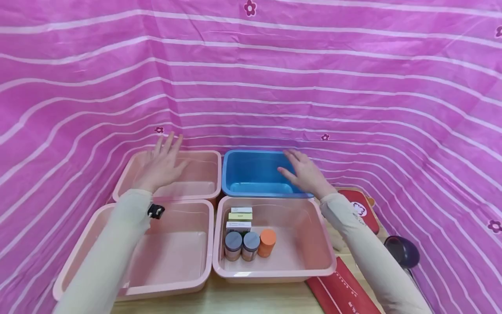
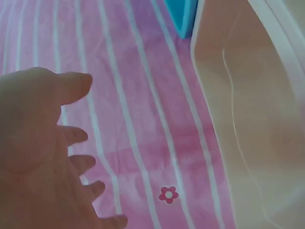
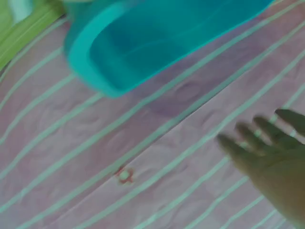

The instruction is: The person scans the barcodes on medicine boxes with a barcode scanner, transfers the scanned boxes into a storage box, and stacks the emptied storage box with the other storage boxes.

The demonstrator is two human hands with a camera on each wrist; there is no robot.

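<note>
My left hand (image 1: 162, 168) hovers over the back left pink bin (image 1: 204, 174), its fingers spread and nothing held. Over the right part of the blue bin (image 1: 255, 172) is my right hand (image 1: 303, 172), fingers extended and thumb apart, also holding nothing. Both wrist views show bare fingers against the striped cloth. In the front right pink bin (image 1: 298, 235) stand two dark-lidded jars (image 1: 233, 244), an orange-lidded bottle (image 1: 267, 242) and several small boxes (image 1: 240, 218) in a row. The front left pink bin (image 1: 172, 253) has a bare floor where my arm does not cover it.
Pink striped cloth (image 1: 243, 87) rises behind and along both sides. Right of the bins lie a red case (image 1: 358, 209), a dark ladle-like bowl (image 1: 402, 251) and a red packet (image 1: 343, 288), partly behind my right arm. Wooden tabletop (image 1: 235, 298) shows in front.
</note>
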